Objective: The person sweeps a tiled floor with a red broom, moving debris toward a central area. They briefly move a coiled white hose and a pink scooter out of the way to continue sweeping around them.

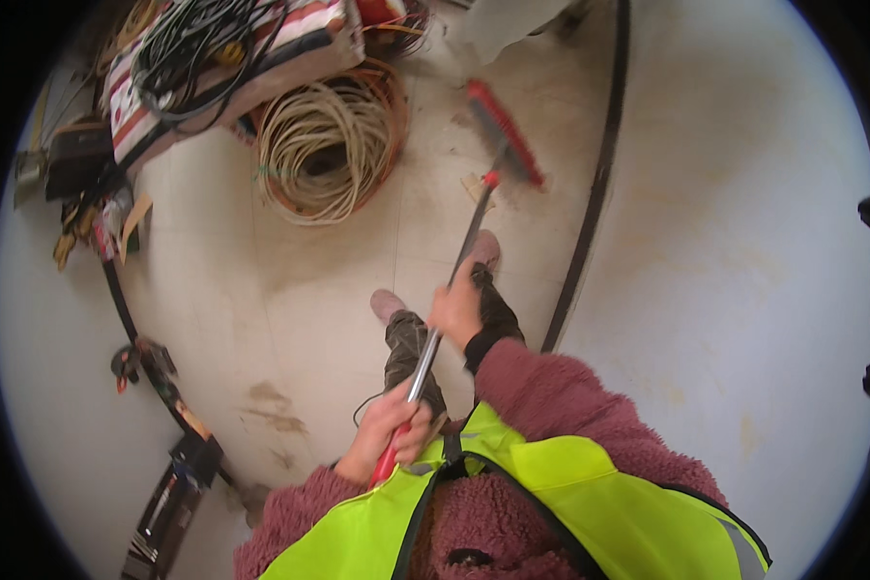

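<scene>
A long-handled push broom (428,355) slants up and away across the view. My left hand (391,429) is shut around the handle by its red end grip, close to my waist. Farther along the pole, my right hand (457,306) grips it over my right leg. The broom's head (506,134), with red bristles and slightly blurred, lies on the dirty pale floor (319,268) beyond my right shoe. Close to the head, beside the pole, lies a small tan scrap (475,187), its material unclear.
A coil of cream cable (326,148) lies ahead on the left, beside a striped bundle (239,87) topped with tangled black cables (188,58). A dark baseboard (598,188) borders the white wall (696,254) on the right. Tools and boxes (181,478) line the left wall.
</scene>
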Tool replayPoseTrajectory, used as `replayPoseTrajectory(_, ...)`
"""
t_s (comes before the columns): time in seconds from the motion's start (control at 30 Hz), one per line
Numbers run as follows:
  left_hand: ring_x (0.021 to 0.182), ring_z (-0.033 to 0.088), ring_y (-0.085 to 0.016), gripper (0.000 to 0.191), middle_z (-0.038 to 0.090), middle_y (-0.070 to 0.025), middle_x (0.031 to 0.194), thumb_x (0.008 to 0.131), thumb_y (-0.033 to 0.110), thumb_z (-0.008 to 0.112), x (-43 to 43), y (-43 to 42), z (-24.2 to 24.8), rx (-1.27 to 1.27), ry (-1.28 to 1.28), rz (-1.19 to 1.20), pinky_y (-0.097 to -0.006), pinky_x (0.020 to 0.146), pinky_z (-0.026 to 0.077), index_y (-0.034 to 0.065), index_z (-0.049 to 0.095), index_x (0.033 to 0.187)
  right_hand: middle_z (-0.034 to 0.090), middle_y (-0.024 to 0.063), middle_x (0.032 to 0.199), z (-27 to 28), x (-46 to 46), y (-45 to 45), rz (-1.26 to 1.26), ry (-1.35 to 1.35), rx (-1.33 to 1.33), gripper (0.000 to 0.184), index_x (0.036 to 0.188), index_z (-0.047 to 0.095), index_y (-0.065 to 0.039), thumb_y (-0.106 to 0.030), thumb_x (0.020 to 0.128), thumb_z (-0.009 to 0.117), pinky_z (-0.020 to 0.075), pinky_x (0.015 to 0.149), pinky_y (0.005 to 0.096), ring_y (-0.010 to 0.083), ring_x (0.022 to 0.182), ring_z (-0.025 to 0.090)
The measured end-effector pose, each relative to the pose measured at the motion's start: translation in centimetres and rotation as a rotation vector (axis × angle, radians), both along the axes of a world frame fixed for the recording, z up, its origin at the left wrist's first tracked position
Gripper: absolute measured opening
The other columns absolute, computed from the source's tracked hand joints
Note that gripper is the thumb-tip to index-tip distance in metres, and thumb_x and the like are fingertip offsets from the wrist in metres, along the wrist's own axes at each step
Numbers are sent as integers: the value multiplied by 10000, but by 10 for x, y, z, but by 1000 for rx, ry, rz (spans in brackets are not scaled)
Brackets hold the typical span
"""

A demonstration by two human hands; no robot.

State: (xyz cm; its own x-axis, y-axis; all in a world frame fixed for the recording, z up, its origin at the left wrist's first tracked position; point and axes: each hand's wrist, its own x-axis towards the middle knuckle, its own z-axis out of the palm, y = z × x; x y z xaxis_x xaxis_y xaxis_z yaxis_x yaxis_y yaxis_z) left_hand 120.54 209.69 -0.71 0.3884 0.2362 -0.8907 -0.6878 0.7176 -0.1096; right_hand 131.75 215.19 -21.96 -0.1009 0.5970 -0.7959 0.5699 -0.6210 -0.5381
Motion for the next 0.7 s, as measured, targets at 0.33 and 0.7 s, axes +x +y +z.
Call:
replayPoseTrajectory(0.33,496,370,-56,58,457,1,756,948,135,490,73,101,-168,341,-91,320,-199,394,290,119,442,977,629,310,927,-146,62,194,615,-346,392,569,1287,399,101,-96,788,587,505,774,478,457,870,626)
replayPoseTrajectory(0.7,507,371,-45,92,448,1,784,974,146,466,12,-169,-80,11,-41,346,-189,405,301,103,459,1055,626,335,899,-50,-25,-99,281,-155,-121,844,1429,37,120,-68,807,575,524,754,437,437,853,644)
